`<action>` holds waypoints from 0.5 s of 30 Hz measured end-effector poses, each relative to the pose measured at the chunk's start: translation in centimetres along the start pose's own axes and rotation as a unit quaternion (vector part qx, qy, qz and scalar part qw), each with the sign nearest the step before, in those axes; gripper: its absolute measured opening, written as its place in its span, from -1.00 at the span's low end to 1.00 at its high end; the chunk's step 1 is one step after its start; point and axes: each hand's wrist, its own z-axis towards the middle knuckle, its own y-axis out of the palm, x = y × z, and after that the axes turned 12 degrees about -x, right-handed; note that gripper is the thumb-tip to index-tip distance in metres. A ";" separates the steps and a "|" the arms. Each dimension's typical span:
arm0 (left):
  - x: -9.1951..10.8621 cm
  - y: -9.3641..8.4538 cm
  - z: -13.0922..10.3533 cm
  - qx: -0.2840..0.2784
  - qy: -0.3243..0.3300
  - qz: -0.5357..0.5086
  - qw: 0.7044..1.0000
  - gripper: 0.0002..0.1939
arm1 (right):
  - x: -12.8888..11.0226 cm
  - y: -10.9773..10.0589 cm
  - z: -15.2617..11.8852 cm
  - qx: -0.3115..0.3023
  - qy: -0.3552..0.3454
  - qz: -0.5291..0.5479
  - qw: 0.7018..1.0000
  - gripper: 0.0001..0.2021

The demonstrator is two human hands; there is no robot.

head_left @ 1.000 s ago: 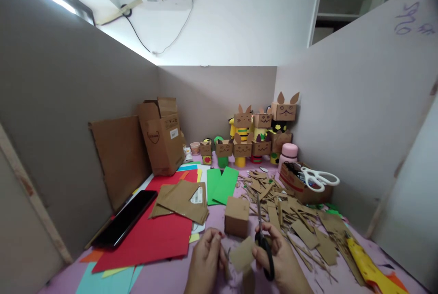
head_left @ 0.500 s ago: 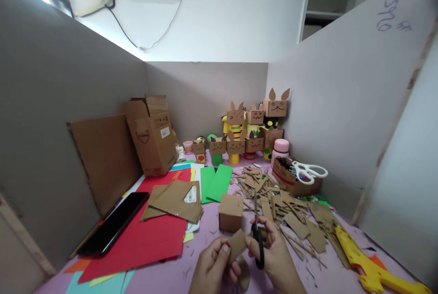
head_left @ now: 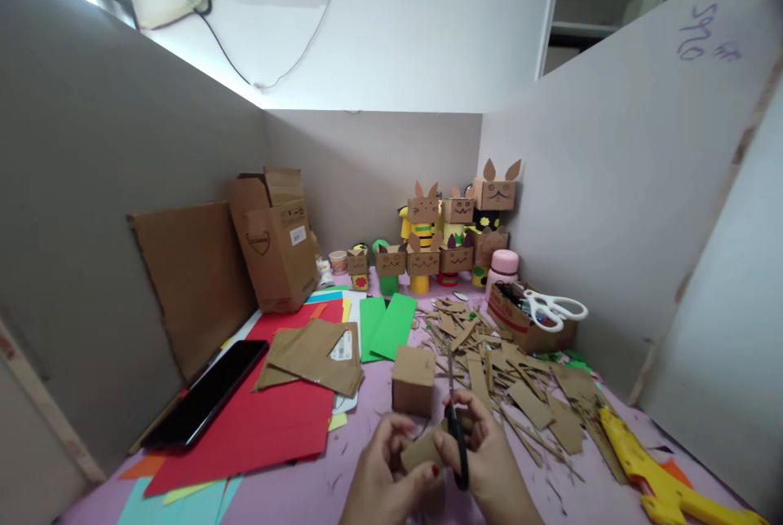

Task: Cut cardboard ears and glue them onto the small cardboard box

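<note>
Hands (head_left: 385, 476) have shifted around curved brown cardboard (head_left: 421, 450) (black-handled scissors (head_left: 456, 434) in right).

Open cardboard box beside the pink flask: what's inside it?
White scissors handles stick out of the cardboard box, beside a dark jumble too small to identify. The scissors' blades and the box's bottom cannot be seen; the contents and walls cover them.

1. The single head view looks forward and down along the table (head_left: 290, 488) from its near side.
2. The left hand (head_left: 387, 478) and right hand (head_left: 483, 456) are close below it; the far partition (head_left: 367, 183) stands well beyond.
</note>
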 end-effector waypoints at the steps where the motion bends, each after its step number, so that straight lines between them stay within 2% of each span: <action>1: 0.0 0.2 -0.1 -0.015 -0.017 0.000 1.000 -0.54 | 0.2 0.2 -0.1 -0.011 -0.001 -0.010 1.000 -0.62; 3: 0.3 0.4 -0.3 -0.025 -0.055 0.018 0.998 -0.56 | 0.4 0.5 -0.2 -0.023 0.004 -0.024 0.999 -0.64; 5: 0.5 0.1 -0.3 -0.011 -0.073 0.037 0.997 -0.54 | 0.4 0.8 -0.3 -0.016 0.010 -0.021 1.000 -0.66; 10: 0.7 -1.0 0.2 0.028 -0.055 0.012 0.998 -0.50 | 0.1 1.0 -0.4 0.008 -0.003 0.005 1.000 -0.63; 15: 0.2 -0.5 0.3 -0.055 -0.085 -0.040 0.994 -0.53 | 0.3 0.6 -0.2 0.002 0.008 0.000 1.000 -0.61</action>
